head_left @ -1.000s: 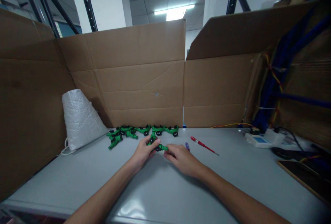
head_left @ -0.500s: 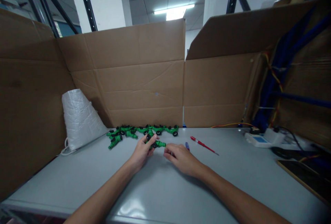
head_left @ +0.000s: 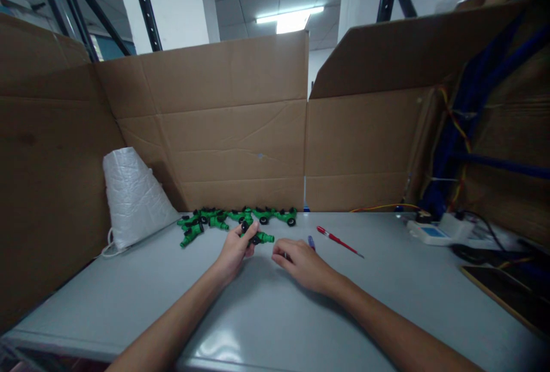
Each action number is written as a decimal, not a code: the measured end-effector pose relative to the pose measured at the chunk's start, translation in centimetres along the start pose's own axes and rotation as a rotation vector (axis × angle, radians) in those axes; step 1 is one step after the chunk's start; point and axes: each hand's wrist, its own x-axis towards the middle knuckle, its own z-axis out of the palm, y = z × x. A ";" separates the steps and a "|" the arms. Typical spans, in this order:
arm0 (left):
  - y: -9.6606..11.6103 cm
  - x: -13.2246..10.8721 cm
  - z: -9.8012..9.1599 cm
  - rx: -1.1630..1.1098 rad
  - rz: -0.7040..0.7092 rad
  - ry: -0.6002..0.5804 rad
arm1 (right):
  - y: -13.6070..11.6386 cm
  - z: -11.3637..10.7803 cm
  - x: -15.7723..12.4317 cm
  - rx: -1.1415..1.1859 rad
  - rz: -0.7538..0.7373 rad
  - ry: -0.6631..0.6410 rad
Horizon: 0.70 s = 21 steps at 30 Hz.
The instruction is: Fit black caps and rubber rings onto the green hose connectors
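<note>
Between the thumb and fingers of my left hand [head_left: 235, 250] is a green toy car with black wheels [head_left: 263, 238], its narrow end pointing right. My right hand [head_left: 299, 260] is just right of that end, apart from it, with its fingers curled together; what they hold, if anything, is hidden. Several more green toy pieces with black parts [head_left: 218, 222] lie in a row behind my left hand. A blue-handled tool [head_left: 311, 242] shows partly behind my right hand. Right of it lies a red screwdriver [head_left: 340, 241].
Cardboard panels [head_left: 232, 143] stand behind and left of the grey table [head_left: 258, 320]. At the left is a white wrapped bundle [head_left: 134, 203]. A power strip [head_left: 433, 233], cables and a dark board [head_left: 502, 292] are at the right, beside a blue metal frame [head_left: 451, 148].
My left hand has shifted very slightly left with the green toy car. My right hand has barely moved.
</note>
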 end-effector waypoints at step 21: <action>0.4 -0.2 0.1 -0.014 -0.068 0.007 | 0.0 0.1 0.0 -0.005 0.004 -0.026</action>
